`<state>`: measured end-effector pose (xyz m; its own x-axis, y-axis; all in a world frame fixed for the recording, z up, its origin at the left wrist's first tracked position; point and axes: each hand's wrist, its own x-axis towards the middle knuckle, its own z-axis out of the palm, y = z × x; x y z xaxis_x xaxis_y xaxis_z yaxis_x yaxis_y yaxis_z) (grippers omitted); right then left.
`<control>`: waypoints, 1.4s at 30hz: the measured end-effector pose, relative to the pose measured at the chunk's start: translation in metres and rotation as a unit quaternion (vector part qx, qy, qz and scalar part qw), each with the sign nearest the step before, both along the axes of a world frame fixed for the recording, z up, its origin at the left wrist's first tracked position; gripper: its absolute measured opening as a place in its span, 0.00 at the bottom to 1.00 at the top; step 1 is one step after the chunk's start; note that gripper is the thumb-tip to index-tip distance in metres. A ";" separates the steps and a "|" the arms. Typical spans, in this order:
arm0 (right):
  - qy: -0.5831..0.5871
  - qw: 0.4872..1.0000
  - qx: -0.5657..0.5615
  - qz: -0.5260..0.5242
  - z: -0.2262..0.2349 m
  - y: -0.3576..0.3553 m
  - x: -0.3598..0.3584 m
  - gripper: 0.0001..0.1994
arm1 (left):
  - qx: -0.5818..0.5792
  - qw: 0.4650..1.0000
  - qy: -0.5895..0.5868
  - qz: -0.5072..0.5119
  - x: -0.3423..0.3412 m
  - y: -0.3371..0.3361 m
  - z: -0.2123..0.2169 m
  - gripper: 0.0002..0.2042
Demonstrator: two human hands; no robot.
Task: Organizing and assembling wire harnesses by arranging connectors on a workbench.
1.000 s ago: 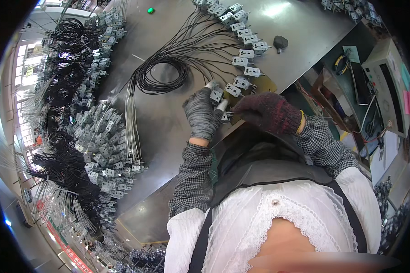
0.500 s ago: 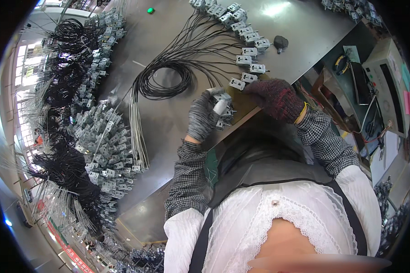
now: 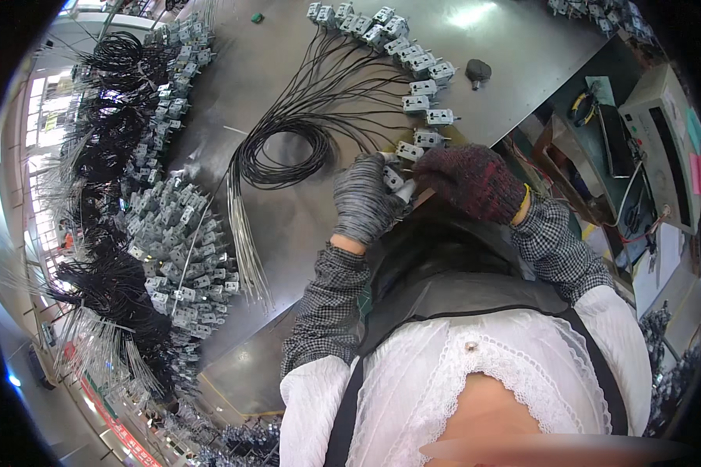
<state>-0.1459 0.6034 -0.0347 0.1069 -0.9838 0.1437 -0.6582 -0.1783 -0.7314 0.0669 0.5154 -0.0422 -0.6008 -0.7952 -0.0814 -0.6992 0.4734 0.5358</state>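
Note:
My left hand (image 3: 366, 201), in a grey knit glove, is closed on a small silver box-shaped metal part (image 3: 394, 180), perhaps a thermostat; its fingers partly cover it. Just right of it, my right hand (image 3: 475, 179), in a dark red and black glove, has its fingers curled together beside another silver part (image 3: 410, 151). What its fingertips hold, if anything, is hidden. More such parts (image 3: 417, 103) curve away in a row across the metal table. Their thin black leads (image 3: 319, 92) gather into a coil (image 3: 249, 167), with bare silvery ends (image 3: 245, 249) pointing toward me.
A large heap of similar parts (image 3: 183, 241) with black bundles lines the table's left side. A dark grey lump (image 3: 478, 72) lies beyond the row, and a small green object (image 3: 257, 17) is at the far edge. At right stand a pale instrument box (image 3: 662, 148) and yellow-handled pliers (image 3: 580, 109).
My left hand has moved right, close to my right hand, which has shifted slightly left and down. The coil has shifted slightly, its silvery ends spreading. The green object has gone from bright to dark.

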 end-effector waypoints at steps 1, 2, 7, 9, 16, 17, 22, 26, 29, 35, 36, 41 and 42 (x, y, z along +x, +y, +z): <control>-0.023 0.999 -0.006 0.022 0.007 0.000 0.001 0.11 | -0.004 0.999 0.029 0.014 0.000 0.003 -0.004 0.28; -0.023 1.000 -0.007 0.021 0.012 -0.002 0.004 0.11 | -0.005 0.999 0.029 0.013 -0.001 0.005 -0.007 0.28; 0.096 0.995 0.001 0.015 0.010 -0.010 0.013 0.11 | -0.047 0.998 -0.021 0.020 -0.014 0.008 -0.008 0.35; 0.121 0.992 -0.001 0.029 0.017 -0.009 0.011 0.12 | -0.039 0.998 -0.039 0.018 -0.016 0.007 0.001 0.35; 0.148 0.988 0.012 0.044 0.015 -0.013 0.005 0.12 | 0.001 0.999 -0.010 0.035 -0.017 0.003 -0.004 0.27; 0.146 0.988 0.013 0.044 0.014 -0.013 0.005 0.12 | 0.002 0.999 -0.011 0.035 -0.019 0.003 -0.003 0.27; 0.140 0.989 0.010 0.052 0.018 -0.010 0.003 0.11 | -0.038 0.999 -0.008 0.022 -0.016 0.002 -0.009 0.23; 0.161 0.985 0.019 0.055 0.020 -0.010 0.004 0.12 | -0.007 0.999 -0.010 0.043 -0.019 0.001 -0.012 0.23; 0.174 0.980 0.069 0.062 0.028 -0.010 0.002 0.12 | 0.019 0.998 0.010 0.061 -0.017 0.002 -0.010 0.26; 0.112 0.993 0.007 0.035 0.020 -0.004 -0.003 0.11 | 0.046 0.995 0.014 0.091 -0.016 0.004 -0.013 0.31; 0.113 0.993 0.000 0.033 0.017 -0.003 -0.001 0.11 | 0.043 0.995 0.013 0.085 -0.015 0.004 -0.013 0.31; 0.142 0.989 0.022 0.040 0.016 -0.008 0.005 0.11 | 0.034 0.996 -0.004 0.079 -0.016 0.004 -0.010 0.31; 0.145 0.988 0.021 0.042 0.016 -0.008 0.006 0.11 | 0.037 0.996 0.002 0.080 -0.015 0.004 -0.012 0.31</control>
<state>-0.1401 0.5954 -0.0189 0.2197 -0.9741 0.0541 -0.8248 -0.2151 -0.5229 0.0520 0.5197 -0.0538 -0.4664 -0.8730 -0.1423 -0.7608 0.3139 0.5680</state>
